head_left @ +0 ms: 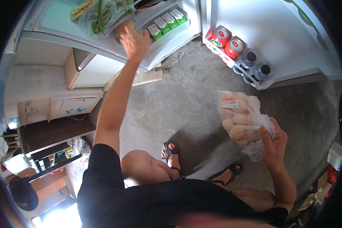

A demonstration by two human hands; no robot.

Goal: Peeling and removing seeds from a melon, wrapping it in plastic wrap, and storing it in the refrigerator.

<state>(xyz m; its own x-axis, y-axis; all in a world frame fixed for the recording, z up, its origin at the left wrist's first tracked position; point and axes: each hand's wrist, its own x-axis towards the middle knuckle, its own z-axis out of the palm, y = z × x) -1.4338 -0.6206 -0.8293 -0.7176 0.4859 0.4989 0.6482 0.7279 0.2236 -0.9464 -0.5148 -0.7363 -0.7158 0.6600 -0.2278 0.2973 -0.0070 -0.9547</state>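
My right hand (274, 144) grips the gathered neck of a clear plastic bag (241, 117), held above the floor. Inside it are pale brown rounded items that look like eggs, and a white-and-red label is stuck on it. At the upper left, my left hand (133, 41) reaches into the open refrigerator (60, 19). Its thumb stands apart from the fingers, whose tips are blurred beside a clear bag of green vegetables (102, 19). Right of that hand, several green-and-white cartons (167, 23) stand in a row in a pale bin.
The refrigerator door (269, 34) stands open at the right; its rack carries red cans (235, 46) and dark-capped bottles (260, 72). A white cabinet (74, 106) and a dark shelf (53, 133) stand at the left. Cardboard boxes (319, 190) lie at the lower right.
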